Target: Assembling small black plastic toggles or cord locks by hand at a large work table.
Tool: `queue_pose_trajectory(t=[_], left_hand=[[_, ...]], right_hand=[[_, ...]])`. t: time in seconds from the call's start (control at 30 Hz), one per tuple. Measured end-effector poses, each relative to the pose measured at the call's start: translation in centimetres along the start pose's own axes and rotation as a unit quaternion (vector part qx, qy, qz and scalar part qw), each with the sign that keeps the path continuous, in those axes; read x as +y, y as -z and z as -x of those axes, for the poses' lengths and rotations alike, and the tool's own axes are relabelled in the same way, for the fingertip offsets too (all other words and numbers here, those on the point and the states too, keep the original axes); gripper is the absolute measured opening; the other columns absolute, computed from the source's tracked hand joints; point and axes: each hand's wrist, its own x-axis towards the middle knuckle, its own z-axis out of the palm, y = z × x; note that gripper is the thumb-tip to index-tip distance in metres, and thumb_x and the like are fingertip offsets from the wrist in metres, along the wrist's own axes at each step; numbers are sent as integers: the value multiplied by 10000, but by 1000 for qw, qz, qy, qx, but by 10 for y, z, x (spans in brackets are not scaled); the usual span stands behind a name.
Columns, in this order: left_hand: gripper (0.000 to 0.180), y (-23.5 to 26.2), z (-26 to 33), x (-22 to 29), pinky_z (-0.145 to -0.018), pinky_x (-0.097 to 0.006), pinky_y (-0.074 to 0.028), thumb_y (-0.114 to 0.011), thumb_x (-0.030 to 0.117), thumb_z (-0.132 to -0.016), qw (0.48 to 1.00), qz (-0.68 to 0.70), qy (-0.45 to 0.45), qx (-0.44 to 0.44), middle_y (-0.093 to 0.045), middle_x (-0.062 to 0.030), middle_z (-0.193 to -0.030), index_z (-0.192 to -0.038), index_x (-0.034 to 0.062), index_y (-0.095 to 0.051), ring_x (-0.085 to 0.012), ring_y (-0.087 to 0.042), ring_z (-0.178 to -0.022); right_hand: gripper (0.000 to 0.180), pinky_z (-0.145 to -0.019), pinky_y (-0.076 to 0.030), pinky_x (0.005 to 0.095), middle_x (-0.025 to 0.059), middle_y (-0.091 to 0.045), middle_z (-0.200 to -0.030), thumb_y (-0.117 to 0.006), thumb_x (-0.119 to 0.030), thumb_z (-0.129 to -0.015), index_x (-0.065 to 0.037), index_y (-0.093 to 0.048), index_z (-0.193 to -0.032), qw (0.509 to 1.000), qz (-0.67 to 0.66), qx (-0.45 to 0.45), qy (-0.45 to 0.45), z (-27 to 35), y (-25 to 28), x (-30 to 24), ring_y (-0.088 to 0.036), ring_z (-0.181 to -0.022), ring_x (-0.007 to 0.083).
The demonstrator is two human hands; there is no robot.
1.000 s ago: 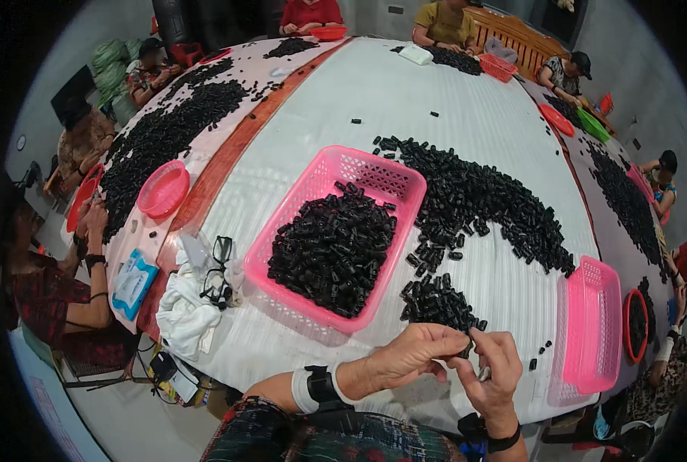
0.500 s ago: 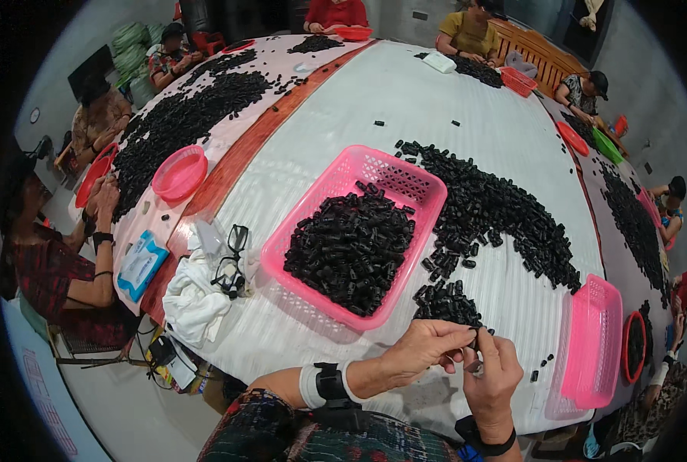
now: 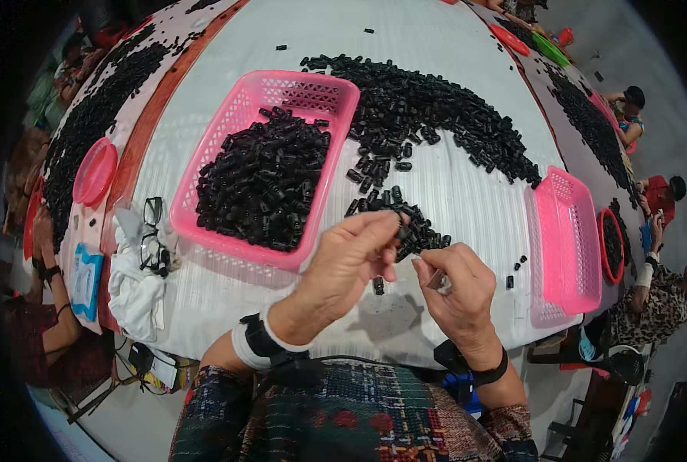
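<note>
My left hand (image 3: 342, 258) is closed in a pinch in front of a small heap of short black plastic pieces (image 3: 417, 231); whatever its fingertips hold blends into the dark heap. To its right, my right hand (image 3: 463, 292) is closed around a small flat greyish blade-like piece (image 3: 437, 279), its thumb and forefinger together. The two hands are apart. One single black piece (image 3: 379, 286) shows just below my left fingers. A pink perforated basket (image 3: 185, 192) full of such pieces (image 3: 263, 181) stands to the left of the hands.
Beyond the hands a wide black heap (image 3: 436, 108) curves across the pale tabletop. A second pink basket (image 3: 582, 254) stands at the right. White cloth (image 3: 135, 296), eyeglasses (image 3: 152, 219) and a blue-white packet (image 3: 86, 281) lie left. Other people sit around the table.
My hands have separated; before, their fingertips met over a piece. The view has tilted down and shifted right, so the baskets and heaps appear higher and further left.
</note>
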Motion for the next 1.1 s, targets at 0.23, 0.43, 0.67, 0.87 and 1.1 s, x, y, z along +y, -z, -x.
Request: queue_pose_trajectory(t=[0.23, 0.43, 0.67, 0.87, 1.1], left_hand=[[207, -2, 4, 3, -495, -243, -463, -496, 174, -882, 1000, 6, -24, -2, -537, -19, -707, -981, 2, -558, -89, -525, -621], [209, -3, 8, -9, -518, -231, -442, -516, 179, -878, 998, 12, 59, -24, -531, -12, -770, -999, 12, -549, -82, -503, -654], [204, -5, 4, -12, -519, -231, -438, -543, 186, -865, 998, -14, 61, -23, -537, -2, -768, -984, 22, -559, -70, -499, -662], [209, -4, 4, -12, -501, -220, -443, -551, 186, -861, 998, -17, 52, -12, -547, -2, -779, -993, 24, -560, -67, -507, -665], [213, -2, 3, -17, -513, -243, -445, -538, 187, -868, 999, -4, 50, -2, -566, -20, -803, -1007, 27, -555, -88, -522, -677]], right_hand=[[277, -460, -411, 255, 94, -520, -712, -654, 38, -668, 2, -576, -931, 999, -19, -24, -45, 11, 11, -3, -522, -549, 163], [393, -483, -437, 257, 114, -538, -806, -659, 59, -642, 4, -573, -1021, 999, -33, 9, -32, 9, 0, -11, -542, -595, 177], [385, -473, -433, 280, 110, -531, -758, -658, 22, -624, 45, -574, -999, 999, -4, 42, -4, 7, -8, -6, -546, -583, 203], [405, -487, -442, 277, 120, -538, -776, -633, 48, -598, 60, -566, -997, 999, -13, 41, -7, 5, -10, -7, -554, -603, 209], [452, -518, -454, 296, 135, -538, -796, -632, 51, -574, 65, -555, -1019, 999, -15, 27, -14, 10, -15, -4, -559, -628, 238]])
